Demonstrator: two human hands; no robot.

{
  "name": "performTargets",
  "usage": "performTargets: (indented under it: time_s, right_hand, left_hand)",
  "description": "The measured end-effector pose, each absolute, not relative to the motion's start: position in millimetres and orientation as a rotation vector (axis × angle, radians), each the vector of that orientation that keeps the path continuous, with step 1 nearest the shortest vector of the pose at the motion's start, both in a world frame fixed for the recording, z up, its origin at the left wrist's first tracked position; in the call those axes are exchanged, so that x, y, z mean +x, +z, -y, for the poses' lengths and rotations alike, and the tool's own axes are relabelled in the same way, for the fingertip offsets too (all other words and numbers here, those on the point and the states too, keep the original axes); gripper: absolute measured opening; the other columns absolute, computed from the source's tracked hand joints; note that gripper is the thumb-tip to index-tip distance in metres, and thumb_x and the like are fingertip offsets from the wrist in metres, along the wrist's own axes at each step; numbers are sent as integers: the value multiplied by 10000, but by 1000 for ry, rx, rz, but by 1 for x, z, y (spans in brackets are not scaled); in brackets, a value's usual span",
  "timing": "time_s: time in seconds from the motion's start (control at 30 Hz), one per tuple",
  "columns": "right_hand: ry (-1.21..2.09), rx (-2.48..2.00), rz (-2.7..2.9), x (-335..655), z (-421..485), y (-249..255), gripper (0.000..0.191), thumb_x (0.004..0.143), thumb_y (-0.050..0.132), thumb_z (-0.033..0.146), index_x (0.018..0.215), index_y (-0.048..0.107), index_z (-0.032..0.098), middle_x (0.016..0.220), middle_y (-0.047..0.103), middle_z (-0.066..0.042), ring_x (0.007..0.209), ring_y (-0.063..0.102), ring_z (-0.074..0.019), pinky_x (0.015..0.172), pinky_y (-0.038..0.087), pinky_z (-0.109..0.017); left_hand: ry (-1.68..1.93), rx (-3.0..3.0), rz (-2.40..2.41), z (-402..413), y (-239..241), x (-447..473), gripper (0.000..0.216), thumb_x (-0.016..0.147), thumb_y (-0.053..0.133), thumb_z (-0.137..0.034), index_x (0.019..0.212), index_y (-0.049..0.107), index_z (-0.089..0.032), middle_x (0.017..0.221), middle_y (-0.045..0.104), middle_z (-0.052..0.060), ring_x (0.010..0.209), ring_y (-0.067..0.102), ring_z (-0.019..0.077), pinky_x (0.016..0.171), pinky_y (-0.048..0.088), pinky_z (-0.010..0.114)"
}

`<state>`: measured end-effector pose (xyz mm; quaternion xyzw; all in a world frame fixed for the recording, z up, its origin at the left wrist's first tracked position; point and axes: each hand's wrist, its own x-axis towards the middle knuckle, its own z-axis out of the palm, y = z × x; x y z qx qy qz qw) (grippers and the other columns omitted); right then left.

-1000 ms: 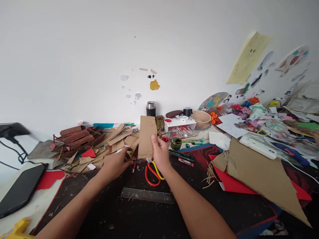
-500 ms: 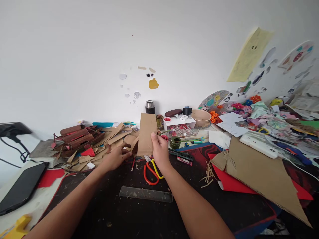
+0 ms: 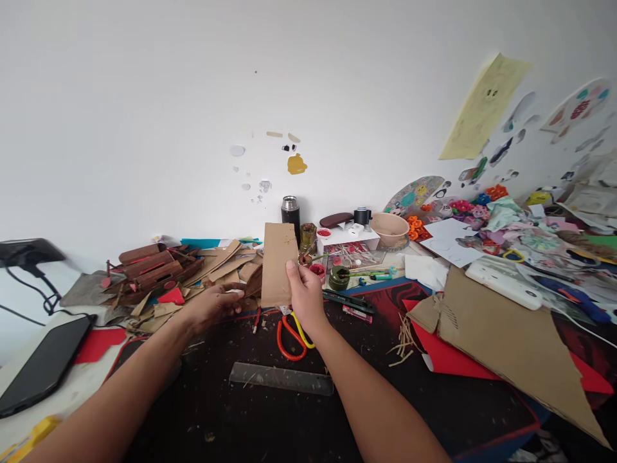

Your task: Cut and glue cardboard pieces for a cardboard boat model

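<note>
My right hand [image 3: 307, 297] grips a rectangular piece of brown cardboard [image 3: 278, 263], its thumb across the front face and the fingers behind. The piece stands nearly upright above the desk mat, with small dark marks near its top right corner. To the left of it, my left hand [image 3: 212, 310] reaches over cardboard scraps [image 3: 224, 267] with its fingers stretched out, apart from the held piece. Below my right hand lie scissors [image 3: 290, 341] with red and yellow handles. A clear ruler [image 3: 281, 378] rests nearer to me on the dark mat [image 3: 231, 427].
A brown-red model [image 3: 157, 273] stands at the left, beyond a black phone [image 3: 45, 363]. At the back are a black flask [image 3: 290, 215] and a beige bowl [image 3: 389, 228]. A large cardboard sheet [image 3: 506, 341] lies over red paper at the right.
The cardboard piece and my right hand have shifted slightly left and down. My left hand has drawn back a little to the left, away from the piece.
</note>
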<state>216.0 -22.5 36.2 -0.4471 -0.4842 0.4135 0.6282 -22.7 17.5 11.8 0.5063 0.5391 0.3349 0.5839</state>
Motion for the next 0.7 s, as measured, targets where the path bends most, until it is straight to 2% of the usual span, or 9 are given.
performTargets:
  time_s: [0.13,0.23,0.4,0.5,0.6,0.7]
  right_hand:
    - [957,-1005,1130,215,24,37,567,957,576,725,714,567,212,684,535,-8,707,535,-194,630,460,-292]
    - [944,-1007,1144,215,25,37,578,949,579,741,715,575,213,658,512,-4,710,532,-200,617,456,-291]
    - [985,-1011,1161,214,26,36,575,957,551,759,752,588,222,652,497,4,678,522,-201,574,437,-289]
    - [918,-1035,1218,213,26,35,580,970,543,750,733,585,222,689,542,-14,724,527,-208,628,448,-297]
    - [864,-1063,1294,211,27,33,575,985,539,725,710,580,222,684,557,-21,753,523,-216,658,434,-302]
    - [836,-1083,1374,208,29,29,565,1006,522,692,680,536,231,645,516,-3,724,492,-206,642,385,-300]
  left_hand:
    - [814,1065,-1235,-15,14,-28,454,567,974,-388,875,715,-177,714,660,19,639,625,146,613,524,274]
    - [853,989,-1261,-15,17,-37,434,570,983,-304,881,711,-174,726,672,23,638,649,146,594,538,260]
    - [924,916,-1293,-23,26,-58,343,674,935,-205,940,720,-170,832,764,76,655,662,161,604,573,288]
    - [945,893,-1325,-32,30,-71,260,746,896,-160,925,707,-153,785,745,57,667,658,150,620,559,272]
    - [923,899,-1373,-45,32,-81,160,898,815,-221,955,694,-133,822,715,39,717,669,142,658,570,271]
    - [877,919,-1428,-57,31,-87,279,1017,713,-373,1185,691,-151,1106,730,65,898,712,178,778,630,354]
